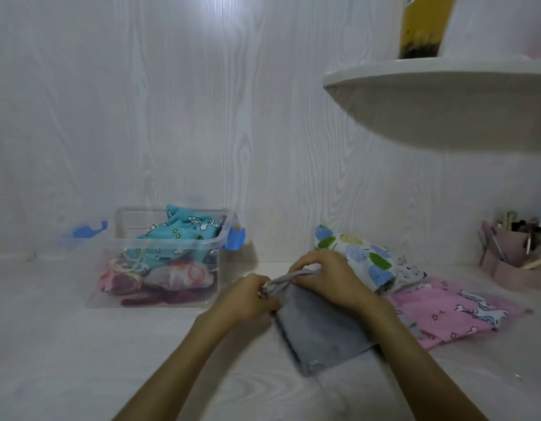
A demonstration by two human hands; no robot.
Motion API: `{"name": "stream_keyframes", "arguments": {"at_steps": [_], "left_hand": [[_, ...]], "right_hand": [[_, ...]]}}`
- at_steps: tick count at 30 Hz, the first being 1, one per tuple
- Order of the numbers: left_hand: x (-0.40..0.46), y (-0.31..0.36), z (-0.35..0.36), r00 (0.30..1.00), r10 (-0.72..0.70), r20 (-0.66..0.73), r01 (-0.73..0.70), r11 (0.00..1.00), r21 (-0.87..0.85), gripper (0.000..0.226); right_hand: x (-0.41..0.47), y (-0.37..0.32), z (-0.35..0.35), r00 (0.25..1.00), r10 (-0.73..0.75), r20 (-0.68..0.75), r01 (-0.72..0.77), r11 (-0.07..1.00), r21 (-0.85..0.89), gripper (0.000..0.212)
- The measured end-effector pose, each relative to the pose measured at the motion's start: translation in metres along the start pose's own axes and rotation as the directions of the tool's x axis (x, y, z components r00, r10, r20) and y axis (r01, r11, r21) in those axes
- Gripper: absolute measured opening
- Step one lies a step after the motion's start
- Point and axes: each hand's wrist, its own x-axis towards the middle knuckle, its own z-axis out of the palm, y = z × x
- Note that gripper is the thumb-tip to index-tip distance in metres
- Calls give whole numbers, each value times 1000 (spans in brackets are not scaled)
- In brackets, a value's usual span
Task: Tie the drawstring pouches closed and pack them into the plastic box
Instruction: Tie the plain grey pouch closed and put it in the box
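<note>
A grey drawstring pouch lies on the white table in front of me. My left hand grips its gathered top edge from the left. My right hand pinches the same bunched top from the right. The clear plastic box with blue clips stands to the left by the wall and holds several pouches, a turquoise one on top. To the right lie a white pouch with blue and green blobs and a pink patterned pouch.
A white curved shelf juts from the wall at upper right with a yellow container on it. A pink holder with brushes stands at the far right. The box's lid lies behind the box.
</note>
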Motion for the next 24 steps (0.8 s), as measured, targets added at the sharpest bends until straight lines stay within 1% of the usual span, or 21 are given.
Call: {"name": "stream_keyframes", "arguments": {"at_steps": [2, 3, 4, 5, 6, 7, 8, 9, 10, 11, 12, 13, 14, 16, 17, 18, 19, 21, 22, 24], "left_hand": [[5, 2, -10, 997, -11, -70, 1, 989, -146, 22], [8, 6, -17, 996, -25, -80, 7, 974, -225, 33], [10, 11, -25, 996, -59, -74, 36, 958, -283, 50], [11, 16, -32, 995, -87, -50, 68, 951, -303, 63], [12, 21, -38, 994, -108, 0, 103, 953, -285, 74], [14, 24, -40, 990, -121, 73, 136, 956, -259, 79], [18, 24, -41, 984, -110, 142, 142, 960, -243, 76], [21, 25, -41, 978, -86, 191, 131, 962, -239, 62], [25, 25, -40, 980, -73, 186, 116, 966, -233, 42], [28, 26, -41, 988, -67, 137, 97, 969, -228, 24], [31, 27, -44, 996, -68, 65, 82, 967, -240, 21], [34, 30, -47, 997, -71, -18, 63, 961, -268, 28], [37, 32, -51, 992, -78, -104, 42, 950, -311, 33], [38, 41, -62, 964, -58, -261, -51, 918, -393, 29], [39, 45, -66, 939, -27, -343, -111, 921, -375, 26], [41, 47, -69, 920, 13, -393, -148, 937, -317, 25], [41, 51, -70, 916, 47, -399, -167, 948, -271, 22], [39, 56, -71, 940, 80, -331, -170, 952, -253, 10], [37, 57, -71, 950, 95, -297, -170, 956, -240, 8], [32, 59, -70, 959, 123, -256, -177, 964, -201, 11]], "right_hand": [[8, -1, -4, 989, 19, -146, -6, 996, 94, 19], [14, -1, -6, 969, 44, -244, -8, 989, 147, 20], [19, -2, -9, 938, 83, -337, -10, 977, 213, 19], [24, -3, -12, 904, 134, -407, -11, 957, 290, 16], [30, -6, -15, 875, 186, -446, -5, 926, 376, 12], [33, -9, -17, 860, 231, -454, 5, 888, 460, 8], [39, -12, -18, 856, 264, -445, 15, 847, 531, 5], [43, -14, -18, 857, 293, -423, 12, 811, 585, 6], [47, -16, -17, 865, 316, -391, -4, 782, 623, 6], [51, -17, -18, 873, 339, -350, -35, 759, 650, 7], [55, -18, -18, 882, 354, -310, -67, 747, 661, 6], [57, -18, -21, 887, 362, -288, -93, 750, 655, 7], [59, -17, -25, 881, 369, -295, -105, 762, 639, 8], [58, -14, -36, 851, 387, -354, -74, 757, 649, 10], [56, -13, -41, 841, 399, -365, -61, 741, 669, 12], [53, -10, -46, 846, 395, -357, -56, 733, 678, 15], [49, -7, -49, 865, 387, -320, -77, 732, 677, 21], [37, -4, -52, 918, 354, -182, -167, 758, 630, 39], [30, -3, -51, 936, 333, -112, -204, 775, 599, 46], [18, -2, -49, 945, 327, -12, -250, 744, 620, 45]]}}
